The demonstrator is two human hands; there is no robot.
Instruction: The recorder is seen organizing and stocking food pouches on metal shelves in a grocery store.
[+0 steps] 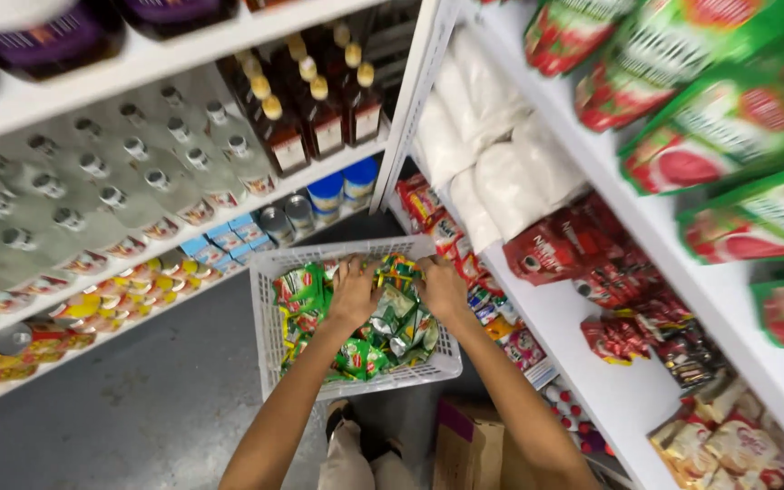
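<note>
A white plastic basket (347, 257) stands on the grey floor between two shelving units, filled with several small green and silver snack packets (401, 331). Both my hands are down inside it. My left hand (353, 292) rests on the packets near the basket's middle, fingers closed over a few of them. My right hand (442, 287) grips packets at the far right side of the basket, close to its rim. My forearms reach down from the bottom of the view.
White shelves on the left hold clear bottles (129, 186) and dark brown bottles (315, 104). The right-hand shelves carry white bags (492, 172), red packets (546, 249) and green pouches (728, 118). A cardboard box (465, 445) sits on the floor by my feet.
</note>
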